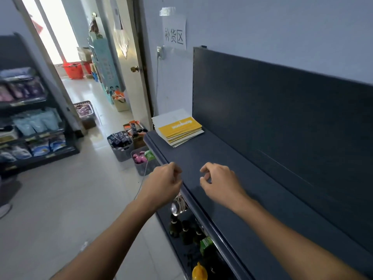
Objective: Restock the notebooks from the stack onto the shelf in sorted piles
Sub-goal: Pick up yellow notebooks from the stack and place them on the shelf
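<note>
A stack of notebooks (178,130) lies at the far left end of the dark shelf (232,168), a yellow-covered one on top and white ones under and behind it. My left hand (164,180) hovers over the shelf's front edge with its fingers loosely curled and nothing in it. My right hand (219,181) hangs just above the shelf surface, fingers also loosely curled and empty. Both hands are well short of the stack.
Bottles (182,229) and a yellow cap (199,271) stand on the lower shelf under the front edge. Grey baskets of goods (121,145) sit on the floor beside the shelf end. A stocked rack (30,126) stands at the left, an open door (121,57) beyond.
</note>
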`<state>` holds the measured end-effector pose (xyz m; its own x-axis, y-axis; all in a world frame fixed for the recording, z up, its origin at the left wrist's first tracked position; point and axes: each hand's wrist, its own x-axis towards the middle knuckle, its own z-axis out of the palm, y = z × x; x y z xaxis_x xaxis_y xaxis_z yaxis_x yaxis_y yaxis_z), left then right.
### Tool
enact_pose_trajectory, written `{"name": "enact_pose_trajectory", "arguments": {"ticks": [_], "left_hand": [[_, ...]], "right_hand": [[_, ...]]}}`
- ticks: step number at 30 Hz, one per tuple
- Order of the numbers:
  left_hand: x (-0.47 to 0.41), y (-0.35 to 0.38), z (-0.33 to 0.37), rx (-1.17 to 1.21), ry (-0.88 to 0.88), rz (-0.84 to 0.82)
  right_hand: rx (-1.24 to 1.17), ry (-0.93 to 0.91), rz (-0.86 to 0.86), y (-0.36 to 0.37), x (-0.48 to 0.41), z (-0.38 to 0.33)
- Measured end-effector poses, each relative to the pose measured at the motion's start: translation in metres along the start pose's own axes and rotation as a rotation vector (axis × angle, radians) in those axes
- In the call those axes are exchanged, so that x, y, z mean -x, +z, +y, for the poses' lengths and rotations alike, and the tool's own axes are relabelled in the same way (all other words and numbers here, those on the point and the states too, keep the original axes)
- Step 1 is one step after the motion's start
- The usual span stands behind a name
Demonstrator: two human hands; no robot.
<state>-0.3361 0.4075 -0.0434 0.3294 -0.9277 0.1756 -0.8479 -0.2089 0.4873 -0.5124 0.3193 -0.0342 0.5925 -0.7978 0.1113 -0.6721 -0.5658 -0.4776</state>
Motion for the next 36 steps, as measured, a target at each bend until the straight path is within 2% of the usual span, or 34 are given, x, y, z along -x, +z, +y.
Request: {"name": "enact_pose_trajectory", "arguments": {"ticks": [11,21,27,36], "left_hand": [[-0.114,-0.024,-0.1,0.022,-0.021,0.001],[-0.217,-0.046,-0.193,0.034,0.129,-0.124],[-0.271,-0.047,-0.211,0.064,0.242,-0.189],[-0.359,-0.029,-0.2,0.053,0.394,-0.255]], "right_hand": [[0.024,0.049,-0.03,0.048,-0.139,-0.031],[0.047,0.248,0.044,0.093,-0.232,-0.081],[0.062,0.386,0.066,0.101,-0.267,-0.094],[0.045,0.524,0.156,0.1,-0.317,-0.068]]}}
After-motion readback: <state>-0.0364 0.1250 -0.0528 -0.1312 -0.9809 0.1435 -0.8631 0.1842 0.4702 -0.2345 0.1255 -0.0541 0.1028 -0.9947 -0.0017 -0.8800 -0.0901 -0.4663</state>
